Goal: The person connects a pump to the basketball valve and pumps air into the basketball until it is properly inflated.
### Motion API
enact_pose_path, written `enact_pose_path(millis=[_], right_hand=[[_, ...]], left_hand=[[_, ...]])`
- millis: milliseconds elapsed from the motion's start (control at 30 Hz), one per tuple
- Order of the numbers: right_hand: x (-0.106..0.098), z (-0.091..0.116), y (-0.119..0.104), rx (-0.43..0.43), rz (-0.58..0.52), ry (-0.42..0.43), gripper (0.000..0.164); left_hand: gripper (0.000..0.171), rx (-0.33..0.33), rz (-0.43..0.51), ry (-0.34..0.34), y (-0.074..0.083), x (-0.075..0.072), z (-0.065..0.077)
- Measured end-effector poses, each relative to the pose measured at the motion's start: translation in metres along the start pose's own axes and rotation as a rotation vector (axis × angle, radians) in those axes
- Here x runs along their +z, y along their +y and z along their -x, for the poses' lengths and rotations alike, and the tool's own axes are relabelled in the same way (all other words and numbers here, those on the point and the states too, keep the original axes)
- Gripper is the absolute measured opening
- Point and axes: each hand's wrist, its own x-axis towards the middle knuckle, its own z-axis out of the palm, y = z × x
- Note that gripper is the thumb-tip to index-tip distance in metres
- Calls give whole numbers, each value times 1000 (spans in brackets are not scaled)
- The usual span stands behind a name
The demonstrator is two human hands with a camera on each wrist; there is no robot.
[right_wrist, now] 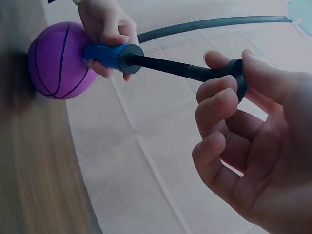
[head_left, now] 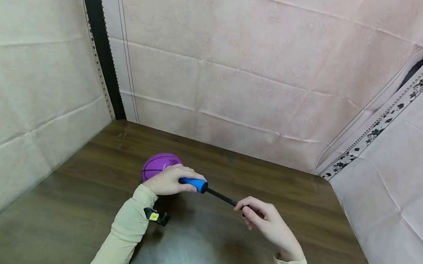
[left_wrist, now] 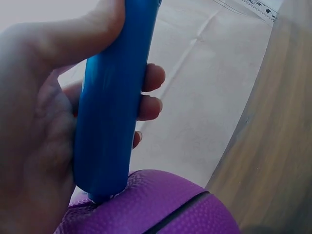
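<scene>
My left hand (head_left: 174,180) grips the blue barrel of a hand pump (left_wrist: 109,107), its fingers wrapped round it. A purple ball (head_left: 158,165) with black lines, like a small basketball, sits on the table against the pump's far end. In the left wrist view the barrel's end meets the ball's surface. The pump's black rod (right_wrist: 175,67) is drawn well out of the barrel. My right hand (head_left: 264,219) pinches the black handle (right_wrist: 237,80) at the rod's end between thumb and fingers.
The brown wooden table (head_left: 81,197) lies under both hands. Pale cloth walls (head_left: 217,69) stand behind it and at both sides. A dark camera (head_left: 158,217) is strapped to the left wrist.
</scene>
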Motion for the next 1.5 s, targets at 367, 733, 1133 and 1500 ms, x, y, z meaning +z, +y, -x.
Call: enact_pose_path(millis=[367,733,1133,1500], right_hand=[[26,-15,7,177,-6,45,17],[50,-25,20,168,79,48,21],[28,-19,8,117,67,-36,15],[-4,1,-5,-8,-25,-3,22]], left_hand=[[34,63,-79,0,9,16,-9],[33,163,-56,-74,17,34,-21],[36,139,36,-125,12,22,-15],[37,12,45,-36,6,0,-2]])
